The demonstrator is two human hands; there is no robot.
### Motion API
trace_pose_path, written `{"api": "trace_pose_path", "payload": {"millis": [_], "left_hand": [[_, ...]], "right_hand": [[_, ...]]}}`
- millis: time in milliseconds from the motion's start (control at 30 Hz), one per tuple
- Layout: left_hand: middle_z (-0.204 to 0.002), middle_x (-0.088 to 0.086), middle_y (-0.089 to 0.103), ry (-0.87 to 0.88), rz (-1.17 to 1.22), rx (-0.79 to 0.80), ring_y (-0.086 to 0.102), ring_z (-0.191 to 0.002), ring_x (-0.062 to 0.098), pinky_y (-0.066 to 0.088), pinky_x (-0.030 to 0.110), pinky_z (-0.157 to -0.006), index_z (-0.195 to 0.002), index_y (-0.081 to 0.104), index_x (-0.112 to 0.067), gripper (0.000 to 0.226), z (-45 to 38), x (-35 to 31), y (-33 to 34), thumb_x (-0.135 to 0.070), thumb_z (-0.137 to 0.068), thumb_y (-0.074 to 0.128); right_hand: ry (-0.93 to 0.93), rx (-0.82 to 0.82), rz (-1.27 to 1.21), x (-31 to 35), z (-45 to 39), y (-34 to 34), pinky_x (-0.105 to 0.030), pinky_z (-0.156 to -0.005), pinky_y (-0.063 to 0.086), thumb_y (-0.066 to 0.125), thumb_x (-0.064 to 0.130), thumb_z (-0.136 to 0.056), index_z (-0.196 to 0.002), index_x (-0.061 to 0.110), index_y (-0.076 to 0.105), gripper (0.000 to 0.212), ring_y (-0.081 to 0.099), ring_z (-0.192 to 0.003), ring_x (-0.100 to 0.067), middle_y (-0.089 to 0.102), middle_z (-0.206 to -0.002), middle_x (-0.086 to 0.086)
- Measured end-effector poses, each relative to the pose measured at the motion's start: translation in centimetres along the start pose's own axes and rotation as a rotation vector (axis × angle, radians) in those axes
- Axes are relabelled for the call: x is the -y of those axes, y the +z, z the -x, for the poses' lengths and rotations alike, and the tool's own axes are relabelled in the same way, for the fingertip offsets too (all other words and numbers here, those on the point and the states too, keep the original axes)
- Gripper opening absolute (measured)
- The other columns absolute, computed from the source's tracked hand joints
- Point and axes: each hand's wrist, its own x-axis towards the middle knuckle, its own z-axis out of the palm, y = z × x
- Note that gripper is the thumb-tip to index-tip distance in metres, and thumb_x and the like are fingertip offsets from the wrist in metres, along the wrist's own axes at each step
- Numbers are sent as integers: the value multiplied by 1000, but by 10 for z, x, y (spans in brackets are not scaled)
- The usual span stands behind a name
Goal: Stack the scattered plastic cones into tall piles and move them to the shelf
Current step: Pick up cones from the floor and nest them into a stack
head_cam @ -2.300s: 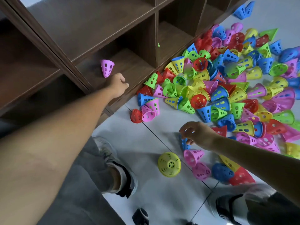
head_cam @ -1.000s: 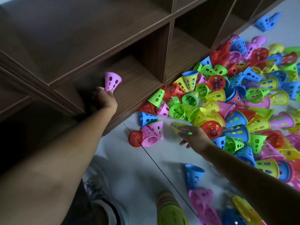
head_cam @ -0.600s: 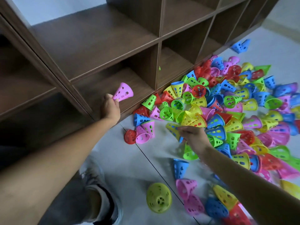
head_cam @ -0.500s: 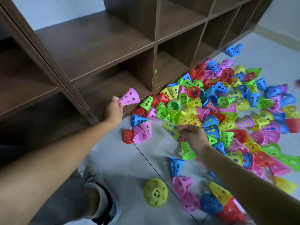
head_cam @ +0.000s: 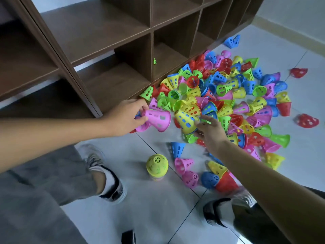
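Cones in both hands, heap barely touched

Pink cone [head_cam: 157, 119] held in the left hand [head_cam: 128, 117], fingers and thumb curled round the narrow end, wide mouth facing right. Yellow cone [head_cam: 186, 120] held in the right hand [head_cam: 210, 131], fingertips curled over its rim; more rims showing beneath the yellow, so probably a short nested bunch, count impossible to tell. Held just apart, mouth toward tip, above the near edge of the heap [head_cam: 228, 103] on the tiled floor [head_cam: 158, 217], right in front of the shelf [head_cam: 114, 81].

Judged light, thin and fairly stiff: perforated moulded plastic, likely to flex a little at the flared rim and unlikely to break if dropped. Smooth sides, so probably slippery under a loose pinch. Best taken by the narrow end or through the slots, leaving the mouth free to drop over the next cone. Nested piles likely to jam if pressed hard, and to lean as they grow taller.

One stack [head_cam: 157, 166] standing upright on the floor, yellow cone on top, near the left shoe [head_cam: 112, 184]. Shelf compartments visible here showing no piles yet.

No brand, label or readable writing anywhere on cones or shelf.
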Motion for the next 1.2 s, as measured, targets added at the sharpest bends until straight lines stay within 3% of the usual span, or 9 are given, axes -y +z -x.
{"api": "trace_pose_path", "payload": {"millis": [67,200,400,633,767,967,1100,1200], "left_hand": [[-97,-4,65,27,8,14,62,-86,12,48,27,-79,-101,65,-16,19,13,-9,-3,-22,-85,71],[-89,-3,62,44,-1,-20,57,-79,12,38,7,-69,-94,66,-12,17,24,-30,-10,-19,-80,73],[-74,-6,63,135,-82,62,53,-67,9,44,24,-67,-81,66,-15,19,41,-48,-9,-30,-69,70],[-77,-10,60,107,-39,213,55,-74,6,50,35,-71,-82,65,-24,17,60,-40,33,-37,-73,72],[-79,-11,62,5,44,269,56,-72,4,51,31,-70,-91,69,-24,24,64,-33,46,-37,-75,81],[-84,-11,64,-103,70,302,55,-71,-9,40,10,-63,-97,69,-22,26,68,-9,40,-34,-78,82],[-85,-10,66,-175,-94,360,56,-70,0,33,8,-56,-92,65,-26,17,70,20,32,-30,-81,77],[-85,-7,67,-238,-58,339,57,-69,6,36,12,-54,-87,64,-28,18,59,38,28,-29,-80,80]], "right_hand": [[32,19,-59,-1,7,-5,-26,-76,56,59,6,-97,-133,1,50,38,69,-91,-19,66,-104,-10],[55,49,-175,-2,20,-13,-32,-88,54,53,5,-100,-123,-1,56,24,68,-96,-20,68,-109,-14],[52,236,-203,2,39,-17,-28,-79,54,46,6,-103,-120,4,56,20,69,-84,-14,69,-99,-5],[70,389,-182,-1,49,-2,-29,-79,56,48,9,-102,-118,9,60,20,64,-88,-18,68,-99,-5],[68,438,-118,-4,52,4,-32,-85,54,49,10,-101,-122,8,61,24,65,-92,-20,69,-103,-5],[142,530,-38,-8,54,15,-33,-84,56,49,6,-101,-118,10,62,22,63,-94,-22,68,-103,-7],[158,615,123,-11,60,23,-28,-77,56,49,7,-101,-114,13,65,22,67,-86,-16,70,-99,-4],[174,631,210,-18,58,27,-29,-79,56,48,6,-101,-122,7,64,26,67,-92,-19,70,-105,-9]]}}
